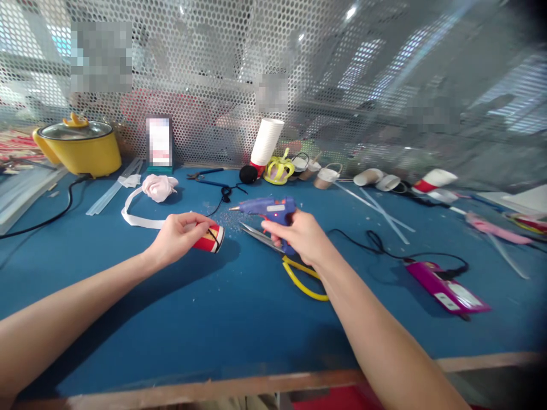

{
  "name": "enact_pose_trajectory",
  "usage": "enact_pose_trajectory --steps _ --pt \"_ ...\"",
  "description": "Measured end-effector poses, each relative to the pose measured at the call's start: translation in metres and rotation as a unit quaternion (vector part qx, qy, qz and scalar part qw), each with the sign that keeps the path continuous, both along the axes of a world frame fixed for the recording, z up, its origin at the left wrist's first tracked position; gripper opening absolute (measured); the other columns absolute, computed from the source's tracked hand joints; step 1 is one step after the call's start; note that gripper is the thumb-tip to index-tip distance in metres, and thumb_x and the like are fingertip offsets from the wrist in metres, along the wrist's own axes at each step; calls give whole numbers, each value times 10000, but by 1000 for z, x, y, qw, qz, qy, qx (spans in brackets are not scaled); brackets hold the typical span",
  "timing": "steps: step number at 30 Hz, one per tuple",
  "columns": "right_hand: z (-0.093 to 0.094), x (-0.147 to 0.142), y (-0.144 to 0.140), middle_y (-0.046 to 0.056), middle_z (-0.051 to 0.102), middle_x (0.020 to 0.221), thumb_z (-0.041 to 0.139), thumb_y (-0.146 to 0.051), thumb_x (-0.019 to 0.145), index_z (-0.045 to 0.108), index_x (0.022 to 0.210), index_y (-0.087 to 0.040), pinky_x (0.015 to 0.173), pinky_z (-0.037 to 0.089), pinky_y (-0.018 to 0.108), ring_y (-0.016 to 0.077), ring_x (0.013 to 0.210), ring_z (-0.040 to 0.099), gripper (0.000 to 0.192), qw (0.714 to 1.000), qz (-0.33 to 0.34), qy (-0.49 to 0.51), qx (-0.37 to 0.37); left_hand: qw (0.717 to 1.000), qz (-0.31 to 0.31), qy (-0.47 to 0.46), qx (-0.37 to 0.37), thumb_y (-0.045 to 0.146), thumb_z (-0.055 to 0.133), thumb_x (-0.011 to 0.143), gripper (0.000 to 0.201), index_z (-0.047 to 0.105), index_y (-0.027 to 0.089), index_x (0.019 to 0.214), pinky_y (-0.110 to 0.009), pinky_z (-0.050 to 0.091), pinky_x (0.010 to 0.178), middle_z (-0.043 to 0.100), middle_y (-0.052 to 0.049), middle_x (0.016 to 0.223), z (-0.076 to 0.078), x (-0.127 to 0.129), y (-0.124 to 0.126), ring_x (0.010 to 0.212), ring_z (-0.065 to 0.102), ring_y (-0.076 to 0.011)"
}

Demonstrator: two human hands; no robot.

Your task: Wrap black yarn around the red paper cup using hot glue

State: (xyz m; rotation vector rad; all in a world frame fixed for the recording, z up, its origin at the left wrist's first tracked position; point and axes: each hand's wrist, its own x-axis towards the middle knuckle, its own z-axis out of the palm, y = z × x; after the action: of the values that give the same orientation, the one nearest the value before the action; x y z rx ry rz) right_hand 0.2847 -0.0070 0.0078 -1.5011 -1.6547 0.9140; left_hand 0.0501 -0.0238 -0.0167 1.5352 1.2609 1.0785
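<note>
Left hand (pixel 182 234) pinches red cup (pixel 205 244) side-on, apparently steadying black cord (pixel 214 240); right hand (pixel 304 234) grips blue glue gun (pixel 265 206) by handle (pixel 288 247), nozzle (pixel 235 208) clear of cup.

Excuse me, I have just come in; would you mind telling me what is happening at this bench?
A person's left hand holds a red cup, and the right hand grips a blue glue gun. Its nozzle is not touching the cup. Yellow-handled scissors lie near the right hand, and a white ribbon leads up to the left hand.
</note>
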Motion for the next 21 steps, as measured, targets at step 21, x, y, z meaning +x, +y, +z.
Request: enact_pose_trajectory --steps 21 --pt "-2 -35 51 77 688 790 426 -548 824 696 773 -147 684 449 244 167 783 622 485 981 18 -193 3 975 -4 72 211 260 516 783 218 696 152 840 -212 477 530 702 -31 727 7 -1 -14 549 590 -115"
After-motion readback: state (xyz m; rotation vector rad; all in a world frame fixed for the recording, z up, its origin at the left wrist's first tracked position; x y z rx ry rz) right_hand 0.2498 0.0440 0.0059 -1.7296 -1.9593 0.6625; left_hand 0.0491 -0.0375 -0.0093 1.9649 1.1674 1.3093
